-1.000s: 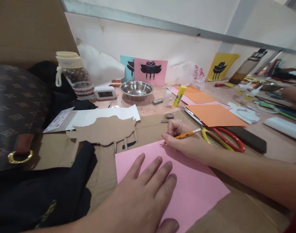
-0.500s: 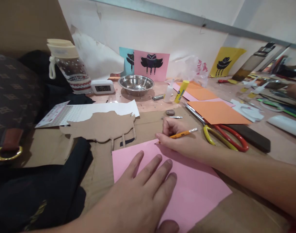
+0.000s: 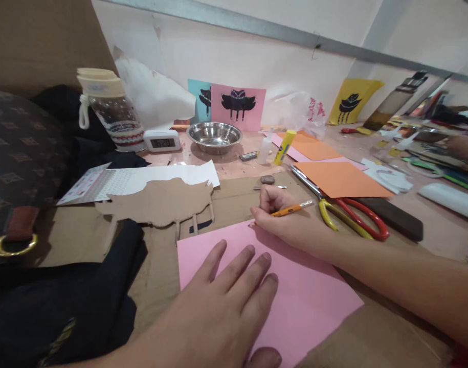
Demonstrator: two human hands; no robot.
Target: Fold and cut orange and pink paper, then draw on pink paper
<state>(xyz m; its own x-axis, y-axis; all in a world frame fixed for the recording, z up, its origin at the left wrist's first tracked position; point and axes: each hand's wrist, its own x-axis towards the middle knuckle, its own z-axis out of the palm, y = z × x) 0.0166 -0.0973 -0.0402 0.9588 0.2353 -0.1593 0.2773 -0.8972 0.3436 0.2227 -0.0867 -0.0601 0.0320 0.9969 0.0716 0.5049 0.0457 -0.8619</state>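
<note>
A pink sheet of paper [image 3: 306, 306] lies on brown cardboard in front of me. My left hand [image 3: 229, 296] rests flat on it with the fingers spread. My right hand [image 3: 283, 217] pinches a yellow pencil [image 3: 291, 209], whose tip is at the sheet's upper edge. Left of the sheet's top lies a cardboard cutout [image 3: 164, 202] with thin legs. Just beyond my right hand are a grey stone-like piece [image 3: 267, 179] and a thin metal piece. Large scissors [image 3: 366, 220] with red and yellow handles lie right of my right hand, partly under an orange sheet [image 3: 343, 179].
A metal bowl [image 3: 214, 138], white clock [image 3: 162, 141], glue stick [image 3: 285, 147] and patterned bottle [image 3: 114, 112] stand toward the wall. Black cloth [image 3: 57, 306] and a brown bag [image 3: 22, 163] are at left. Another person's hand [image 3: 464, 148] shows at far right.
My right hand and the pencil tip have shifted slightly to the right along the sheet's upper edge. My left hand stays on the paper. The view has shifted slightly.
</note>
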